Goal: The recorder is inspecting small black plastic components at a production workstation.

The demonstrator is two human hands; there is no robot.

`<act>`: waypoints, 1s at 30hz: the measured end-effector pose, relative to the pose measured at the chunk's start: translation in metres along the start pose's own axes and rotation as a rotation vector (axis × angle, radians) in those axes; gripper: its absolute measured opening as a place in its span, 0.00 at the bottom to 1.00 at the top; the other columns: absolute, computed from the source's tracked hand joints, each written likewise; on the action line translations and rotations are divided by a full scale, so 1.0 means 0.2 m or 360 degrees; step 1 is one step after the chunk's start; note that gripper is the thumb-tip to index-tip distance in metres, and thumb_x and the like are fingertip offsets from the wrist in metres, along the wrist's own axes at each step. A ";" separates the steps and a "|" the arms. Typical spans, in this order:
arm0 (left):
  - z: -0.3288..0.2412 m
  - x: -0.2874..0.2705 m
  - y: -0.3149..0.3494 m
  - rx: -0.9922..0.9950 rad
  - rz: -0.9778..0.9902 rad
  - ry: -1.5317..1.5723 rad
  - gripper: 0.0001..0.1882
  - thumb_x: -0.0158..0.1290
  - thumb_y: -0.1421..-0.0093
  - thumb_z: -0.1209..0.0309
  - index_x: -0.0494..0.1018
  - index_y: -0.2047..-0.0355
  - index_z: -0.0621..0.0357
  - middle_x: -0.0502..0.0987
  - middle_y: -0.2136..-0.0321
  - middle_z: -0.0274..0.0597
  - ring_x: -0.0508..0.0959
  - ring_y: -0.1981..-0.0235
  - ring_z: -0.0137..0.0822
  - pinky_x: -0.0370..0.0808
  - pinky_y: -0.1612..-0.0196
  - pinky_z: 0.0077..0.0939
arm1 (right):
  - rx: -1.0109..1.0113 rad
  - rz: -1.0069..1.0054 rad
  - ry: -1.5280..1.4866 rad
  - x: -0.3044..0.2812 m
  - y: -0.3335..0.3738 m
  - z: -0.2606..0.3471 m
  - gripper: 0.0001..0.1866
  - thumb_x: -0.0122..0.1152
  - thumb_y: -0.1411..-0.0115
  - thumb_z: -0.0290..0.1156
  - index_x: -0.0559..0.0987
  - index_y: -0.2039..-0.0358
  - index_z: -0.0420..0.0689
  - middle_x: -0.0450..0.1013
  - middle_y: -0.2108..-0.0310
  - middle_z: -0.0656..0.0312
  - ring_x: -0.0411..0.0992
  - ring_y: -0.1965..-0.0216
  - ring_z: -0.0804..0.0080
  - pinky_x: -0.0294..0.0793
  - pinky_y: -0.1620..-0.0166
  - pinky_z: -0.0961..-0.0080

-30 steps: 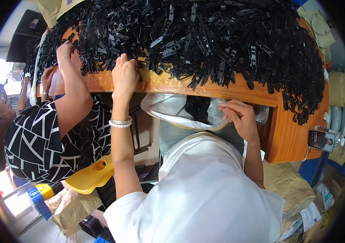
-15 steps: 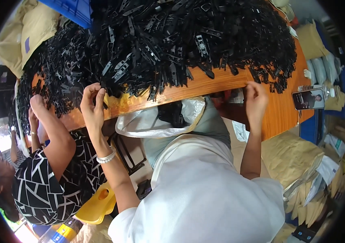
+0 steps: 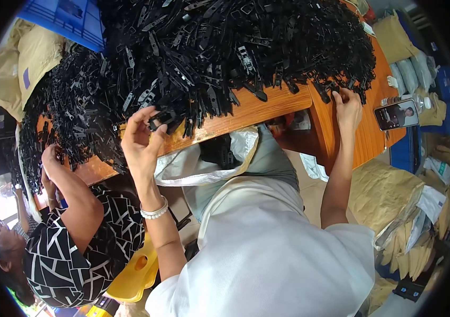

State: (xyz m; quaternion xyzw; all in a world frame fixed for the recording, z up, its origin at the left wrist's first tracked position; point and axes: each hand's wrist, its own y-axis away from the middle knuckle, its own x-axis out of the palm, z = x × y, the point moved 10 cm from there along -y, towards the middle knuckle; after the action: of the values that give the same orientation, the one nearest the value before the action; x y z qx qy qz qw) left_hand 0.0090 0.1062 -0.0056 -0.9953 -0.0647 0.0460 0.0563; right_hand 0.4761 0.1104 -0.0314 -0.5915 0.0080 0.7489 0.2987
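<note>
A large heap of black plastic buckle-like pieces (image 3: 209, 58) covers most of the wooden table (image 3: 256, 112). At the near edge of the heap, my left hand (image 3: 141, 145) pinches one black plastic buckle piece (image 3: 162, 119) between thumb and fingers. My right hand (image 3: 349, 108) reaches the heap's right edge, its fingers closed against black pieces; what they grip is too small to tell. Over my lap, under the table edge, lies an open white sack (image 3: 196, 177) with black pieces inside.
A blue crate (image 3: 71, 24) stands at the far left of the heap. On my left a co-worker in a patterned top (image 3: 61, 253) handles pieces. A phone (image 3: 396, 114) leans at the table's right end. Brown sacks (image 3: 383, 195) lie on the right; a yellow stool (image 3: 139, 267) is lower left.
My left hand has moved right and now shows a black buckle piece in its fingers. My right hand has gone from the table edge up to the heap's right edge. The view has shifted slightly.
</note>
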 end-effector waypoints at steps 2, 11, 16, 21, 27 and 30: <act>-0.01 0.06 0.00 0.0025 0.0075 0.0002 0.18 0.51 0.54 0.88 0.68 0.60 0.66 0.69 0.66 0.34 0.68 0.67 0.22 0.64 0.62 0.11 | 0.0029 0.0084 -0.0002 0.02 -0.02 -0.01 0.12 0.58 0.50 0.31 0.77 0.66 0.39 0.71 0.72 0.52 0.70 0.69 0.56 0.67 0.66 0.66; 0.07 0.15 0.02 0.0015 0.0120 -0.0077 0.16 0.53 0.54 0.85 0.70 0.63 0.65 0.66 0.70 0.29 0.61 0.74 0.18 0.58 0.71 0.08 | 0.0358 -0.0057 -0.0381 -0.03 0.03 -0.31 0.10 0.52 0.47 0.26 0.77 0.64 0.41 0.74 0.70 0.52 0.72 0.69 0.61 0.69 0.64 0.71; 0.07 0.22 0.04 -0.0026 0.0149 -0.0003 0.17 0.53 0.55 0.86 0.70 0.62 0.64 0.65 0.72 0.28 0.61 0.75 0.18 0.59 0.71 0.08 | 0.0042 -0.0132 -0.0187 -0.07 0.05 -0.28 0.08 0.55 0.49 0.26 0.77 0.68 0.39 0.73 0.68 0.52 0.71 0.66 0.58 0.68 0.63 0.70; 0.04 0.33 0.08 -0.0081 0.0302 0.0187 0.18 0.53 0.57 0.89 0.69 0.64 0.66 0.68 0.68 0.33 0.66 0.74 0.18 0.62 0.71 0.07 | -0.0004 0.0017 0.0171 -0.05 0.08 -0.20 0.07 0.57 0.51 0.27 0.77 0.71 0.38 0.71 0.70 0.53 0.69 0.66 0.56 0.67 0.61 0.68; -0.03 0.53 0.15 -0.0020 0.0607 0.0450 0.17 0.53 0.58 0.89 0.69 0.65 0.68 0.66 0.63 0.40 0.68 0.69 0.23 0.66 0.65 0.14 | -0.0293 0.0161 -0.1168 -0.26 0.25 0.35 0.06 0.56 0.50 0.21 0.75 0.70 0.36 0.71 0.66 0.56 0.68 0.64 0.69 0.67 0.62 0.77; -0.07 0.61 0.19 -0.0037 0.0695 0.0515 0.18 0.54 0.58 0.89 0.69 0.64 0.68 0.66 0.62 0.40 0.67 0.67 0.23 0.66 0.64 0.15 | -0.0885 0.0537 -0.1589 -0.34 0.45 0.81 0.10 0.56 0.56 0.15 0.76 0.70 0.37 0.71 0.66 0.55 0.69 0.66 0.67 0.68 0.63 0.79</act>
State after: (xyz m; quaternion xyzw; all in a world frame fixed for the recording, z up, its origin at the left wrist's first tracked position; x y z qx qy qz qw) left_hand 0.1346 0.0841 -0.0056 -0.9806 0.1606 -0.1034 0.0431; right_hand 0.3009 0.0662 0.0461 -0.2144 -0.2359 0.9476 -0.0228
